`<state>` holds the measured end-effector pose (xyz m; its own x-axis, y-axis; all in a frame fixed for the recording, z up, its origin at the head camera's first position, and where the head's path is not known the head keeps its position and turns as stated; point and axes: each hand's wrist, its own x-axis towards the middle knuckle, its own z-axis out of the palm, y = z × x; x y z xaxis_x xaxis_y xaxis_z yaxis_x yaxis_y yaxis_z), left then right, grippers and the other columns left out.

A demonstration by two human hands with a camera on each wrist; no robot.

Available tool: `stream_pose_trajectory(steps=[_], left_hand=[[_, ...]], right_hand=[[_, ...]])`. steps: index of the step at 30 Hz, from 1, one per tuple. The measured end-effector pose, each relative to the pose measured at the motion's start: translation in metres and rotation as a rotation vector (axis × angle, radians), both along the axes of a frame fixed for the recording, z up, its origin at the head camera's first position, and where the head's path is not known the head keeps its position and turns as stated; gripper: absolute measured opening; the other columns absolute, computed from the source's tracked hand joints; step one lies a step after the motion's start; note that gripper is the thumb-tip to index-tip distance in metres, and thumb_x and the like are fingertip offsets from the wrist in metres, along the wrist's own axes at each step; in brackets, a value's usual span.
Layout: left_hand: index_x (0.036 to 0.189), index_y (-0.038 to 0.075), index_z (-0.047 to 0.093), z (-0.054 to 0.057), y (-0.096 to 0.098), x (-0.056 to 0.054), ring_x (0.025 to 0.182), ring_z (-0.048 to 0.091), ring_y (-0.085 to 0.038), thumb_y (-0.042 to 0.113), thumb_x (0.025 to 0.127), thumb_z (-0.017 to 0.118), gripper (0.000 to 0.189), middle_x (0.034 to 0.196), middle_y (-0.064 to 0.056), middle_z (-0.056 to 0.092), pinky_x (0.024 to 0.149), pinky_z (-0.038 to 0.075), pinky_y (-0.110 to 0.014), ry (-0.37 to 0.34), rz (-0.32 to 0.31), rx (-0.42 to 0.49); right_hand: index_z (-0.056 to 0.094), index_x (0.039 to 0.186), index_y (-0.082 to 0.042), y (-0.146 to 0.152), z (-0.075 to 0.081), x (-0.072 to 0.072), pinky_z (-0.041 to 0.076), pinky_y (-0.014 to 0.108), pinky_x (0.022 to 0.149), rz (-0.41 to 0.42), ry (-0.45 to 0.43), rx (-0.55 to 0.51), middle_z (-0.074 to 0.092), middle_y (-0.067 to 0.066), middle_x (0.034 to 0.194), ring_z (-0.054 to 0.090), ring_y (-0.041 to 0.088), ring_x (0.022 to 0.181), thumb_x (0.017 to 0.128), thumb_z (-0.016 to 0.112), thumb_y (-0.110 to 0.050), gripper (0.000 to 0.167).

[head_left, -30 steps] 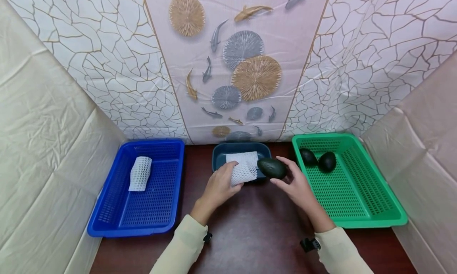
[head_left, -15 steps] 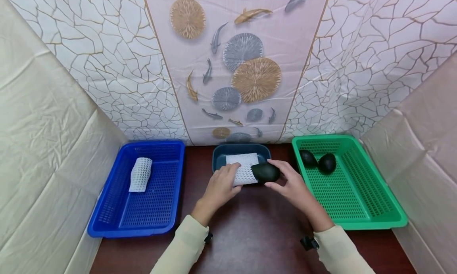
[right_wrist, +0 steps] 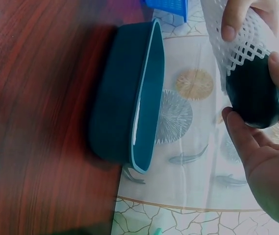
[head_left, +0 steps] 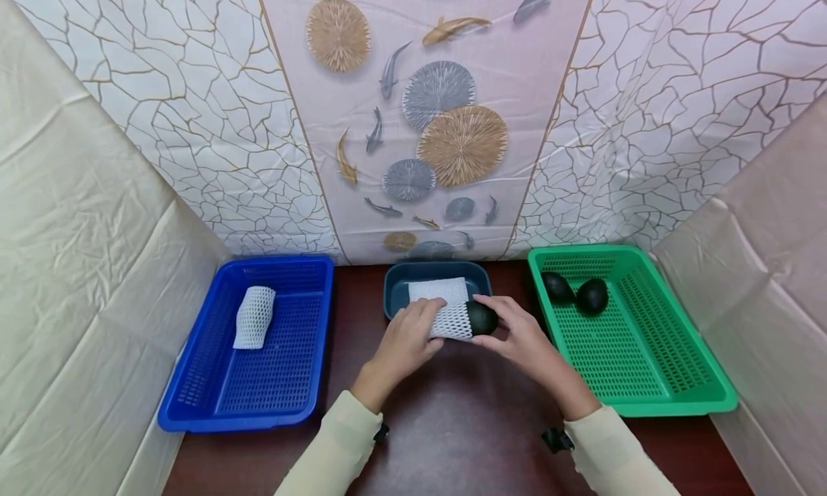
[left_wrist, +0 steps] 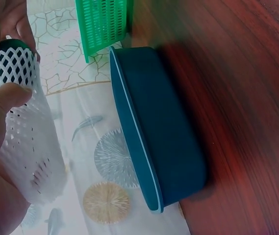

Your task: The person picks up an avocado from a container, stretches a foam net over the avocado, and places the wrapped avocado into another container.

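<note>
A dark green avocado [head_left: 481,318] sits partly inside a white foam net sleeve [head_left: 452,320], its rounded end sticking out at the right. My left hand [head_left: 407,338] grips the sleeve; in the left wrist view the thumb lies across the mesh [left_wrist: 34,132]. With fingertips and thumb, my right hand [head_left: 520,338] holds the bare end of the avocado [right_wrist: 254,93], as the right wrist view shows. Just behind both hands, another white net sleeve [head_left: 439,289] lies in a small dark teal tray [head_left: 394,272].
At the left stands a blue basket [head_left: 278,399] holding one net-wrapped item [head_left: 255,316]. A green basket [head_left: 678,403] at the right holds two bare avocados [head_left: 591,296]. Fabric panels [head_left: 97,302] enclose the dark wooden table [head_left: 465,438] at the back and sides.
My right hand has moved left with the avocado, which has gone from outside the sleeve's mouth to mostly within it. My left hand keeps its grip on the sleeve, shifting slightly right.
</note>
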<state>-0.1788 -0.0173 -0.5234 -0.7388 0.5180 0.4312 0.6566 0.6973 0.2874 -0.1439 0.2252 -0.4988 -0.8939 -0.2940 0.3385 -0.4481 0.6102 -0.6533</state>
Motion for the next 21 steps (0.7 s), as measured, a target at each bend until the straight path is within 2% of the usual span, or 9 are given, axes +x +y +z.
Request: stream_pose_trajectory(steps=[5,10,17,21], left_hand=[[0.137,0.010,0.054,-0.001,0.000,0.001,0.108,0.066,-0.023,0.021,0.084,0.084,0.061,0.123,-0.008,0.068,0.098,0.054,-0.042,0.015,-0.003,0.014],[0.137,0.010,0.054,-0.002,0.001,0.003,0.109,0.066,-0.022,0.020,0.083,0.085,0.062,0.125,-0.008,0.067,0.100,0.054,-0.042,-0.007,-0.002,0.030],[0.139,0.011,0.052,-0.006,0.004,0.005,0.110,0.064,-0.021,0.021,0.083,0.086,0.067,0.129,-0.007,0.064,0.099,0.054,-0.040,-0.102,-0.029,0.091],[0.142,0.011,0.051,-0.007,0.008,0.006,0.111,0.063,-0.020,0.024,0.084,0.086,0.070,0.130,-0.007,0.063,0.100,0.054,-0.039,-0.131,-0.038,0.102]], right_hand=[[0.057,0.146,-0.010,-0.002,-0.002,0.000,0.060,0.043,0.089,-0.015,0.018,-0.012,0.062,0.014,0.136,0.067,0.030,0.118,0.081,0.087,-0.015,0.072],[0.056,0.147,-0.009,0.004,-0.001,0.000,0.058,0.046,0.093,0.035,-0.030,-0.051,0.060,0.012,0.139,0.065,0.026,0.121,0.088,0.082,-0.013,0.064],[0.059,0.143,-0.014,0.009,-0.002,-0.001,0.058,0.039,0.094,0.039,-0.148,-0.129,0.063,0.009,0.137,0.069,0.024,0.116,0.090,0.080,-0.019,0.057],[0.062,0.139,-0.016,0.007,-0.001,-0.002,0.058,0.038,0.094,0.042,-0.166,-0.172,0.064,0.008,0.134,0.069,0.023,0.115,0.088,0.082,-0.019,0.055]])
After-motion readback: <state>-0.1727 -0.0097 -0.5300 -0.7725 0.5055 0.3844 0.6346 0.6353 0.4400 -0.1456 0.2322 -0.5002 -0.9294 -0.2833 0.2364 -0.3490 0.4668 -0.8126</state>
